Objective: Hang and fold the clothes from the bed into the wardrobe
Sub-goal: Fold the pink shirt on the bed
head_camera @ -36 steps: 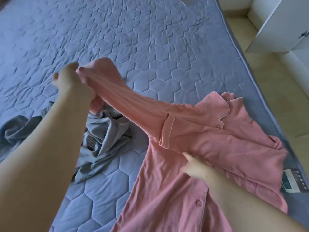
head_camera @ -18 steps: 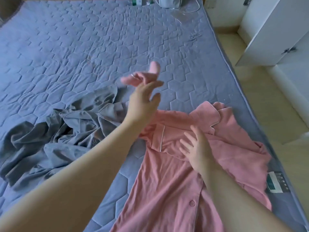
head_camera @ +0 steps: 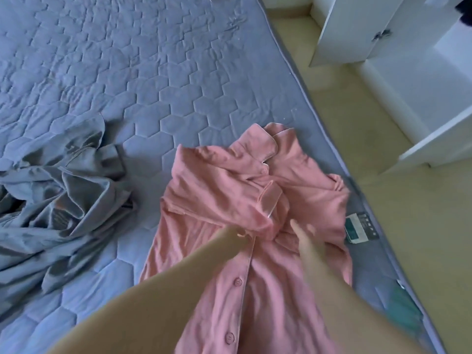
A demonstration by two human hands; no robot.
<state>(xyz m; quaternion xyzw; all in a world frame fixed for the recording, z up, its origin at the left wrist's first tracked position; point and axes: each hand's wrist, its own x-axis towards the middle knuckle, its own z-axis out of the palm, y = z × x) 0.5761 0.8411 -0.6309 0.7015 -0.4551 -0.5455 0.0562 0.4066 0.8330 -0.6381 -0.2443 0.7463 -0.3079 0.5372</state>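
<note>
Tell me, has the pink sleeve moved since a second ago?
Yes. The pink sleeve was held out over the grey garment; it now lies folded across the pink shirt, toward the collar's right side.

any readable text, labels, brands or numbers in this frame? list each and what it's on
None can be read.
Tag at the bed's right edge, beside the pink shirt: pale panel and a dark strip of white marks, too blurred to read.
Grey garment: faint printed lines on one fold, too small and blurred to read.
Wardrobe doors: no lettering visible.
</note>
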